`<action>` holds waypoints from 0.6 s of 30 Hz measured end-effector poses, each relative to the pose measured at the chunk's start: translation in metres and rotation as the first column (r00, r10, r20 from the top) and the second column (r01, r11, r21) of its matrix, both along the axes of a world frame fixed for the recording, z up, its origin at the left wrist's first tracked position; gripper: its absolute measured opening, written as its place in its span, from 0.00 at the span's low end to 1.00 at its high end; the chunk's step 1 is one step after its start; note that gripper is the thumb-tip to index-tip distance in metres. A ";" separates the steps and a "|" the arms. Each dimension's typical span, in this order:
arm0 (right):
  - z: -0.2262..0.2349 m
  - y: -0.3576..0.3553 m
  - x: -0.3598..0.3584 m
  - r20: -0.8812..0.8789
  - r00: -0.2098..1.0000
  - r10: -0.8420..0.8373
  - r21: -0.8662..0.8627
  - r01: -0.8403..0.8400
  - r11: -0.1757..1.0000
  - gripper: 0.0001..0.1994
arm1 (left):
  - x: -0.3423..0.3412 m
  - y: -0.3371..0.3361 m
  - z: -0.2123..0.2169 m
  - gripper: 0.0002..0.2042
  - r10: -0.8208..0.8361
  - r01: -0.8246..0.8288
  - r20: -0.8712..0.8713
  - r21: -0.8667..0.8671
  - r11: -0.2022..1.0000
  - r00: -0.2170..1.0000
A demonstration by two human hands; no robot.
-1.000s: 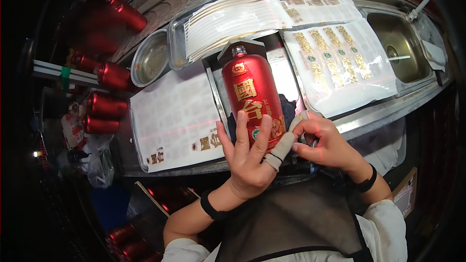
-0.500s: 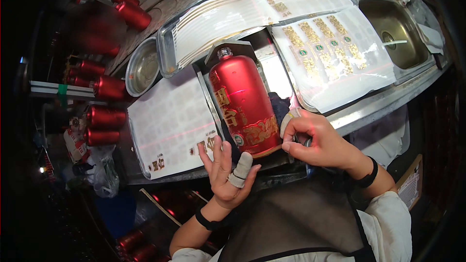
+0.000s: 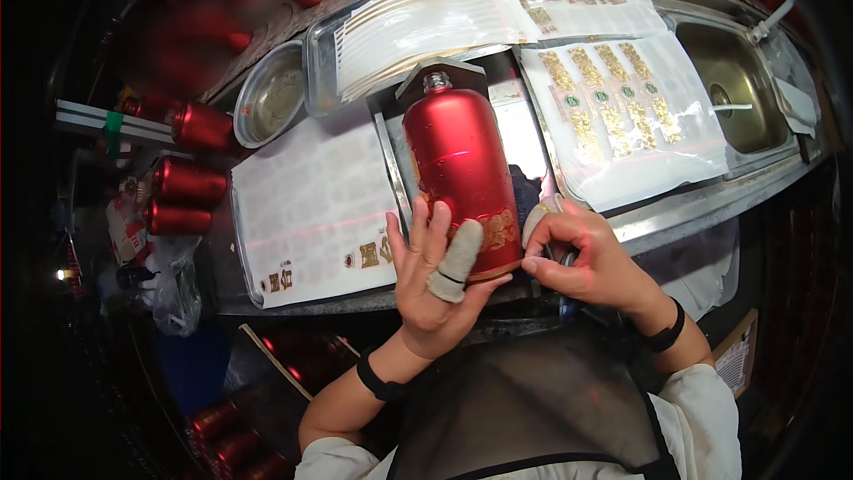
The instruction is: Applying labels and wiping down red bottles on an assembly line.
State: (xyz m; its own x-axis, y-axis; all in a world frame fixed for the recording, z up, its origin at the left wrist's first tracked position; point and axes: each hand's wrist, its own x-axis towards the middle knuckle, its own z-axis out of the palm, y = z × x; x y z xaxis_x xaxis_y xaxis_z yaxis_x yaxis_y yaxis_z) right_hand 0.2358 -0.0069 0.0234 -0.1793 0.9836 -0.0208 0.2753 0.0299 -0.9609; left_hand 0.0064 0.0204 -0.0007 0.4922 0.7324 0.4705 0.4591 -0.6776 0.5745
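Observation:
A glossy red bottle with a clear glass neck lies in a metal cradle, its base toward me. Gold decoration shows low on its side, partly covered by my left hand. That hand rests along the bottle's lower left side, fingers stretched and spread, with a cloth finger cover on one finger. My right hand is beside the base at the right, thumb and index finger pinched together. Something small and dark shows inside its curled fingers, too hidden to name. Another pale cover wraps a right finger.
A tray at left holds a white decal sheet. Gold decals cover another sheet at right. Behind are stacked sheets in a tray and a metal bowl. A sink is far right; several red bottles stand left.
The bottle has turned, so the large gold characters have gone from view and plain red faces up. My left hand has moved up onto its side. The right hand stays pinched near the base.

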 end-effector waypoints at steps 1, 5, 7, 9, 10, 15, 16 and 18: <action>0.002 0.001 0.000 0.005 1.000 0.005 0.048 -0.005 0.999 0.06 | -0.004 -0.002 -0.002 0.36 0.000 0.001 0.033 -0.047 0.999 0.999; 0.010 -0.001 0.004 0.000 1.000 -0.028 -0.112 0.028 0.993 0.06 | -0.029 -0.018 -0.007 0.31 0.031 -0.032 -0.016 -0.096 0.995 0.999; 0.003 -0.002 0.004 -0.017 1.000 -0.002 -0.018 0.002 1.000 0.06 | -0.035 -0.023 -0.008 0.30 0.001 -0.004 -0.066 -0.048 0.999 0.998; 0.005 -0.001 0.006 -0.017 1.000 -0.012 -0.035 0.012 0.999 0.06 | -0.034 -0.027 -0.009 0.26 0.002 -0.003 -0.124 -0.012 1.000 0.992; 0.006 -0.001 0.006 -0.013 1.000 -0.010 -0.049 0.010 0.999 0.06 | -0.032 -0.027 -0.008 0.26 -0.001 -0.001 -0.125 -0.013 1.000 0.992; 0.004 -0.002 0.004 -0.020 1.000 -0.006 -0.043 0.005 0.999 0.06 | -0.014 -0.019 0.006 0.22 -0.018 0.049 -0.206 0.148 0.988 0.978; 0.004 -0.001 0.003 -0.017 1.000 0.001 -0.058 -0.002 0.998 0.06 | -0.010 -0.017 0.011 0.23 -0.031 0.077 -0.243 0.184 0.980 0.970; 0.000 -0.003 0.001 -0.054 0.998 -0.041 -0.120 0.034 0.992 0.05 | 0.007 -0.014 0.021 0.21 -0.045 0.100 -0.281 0.185 0.978 0.959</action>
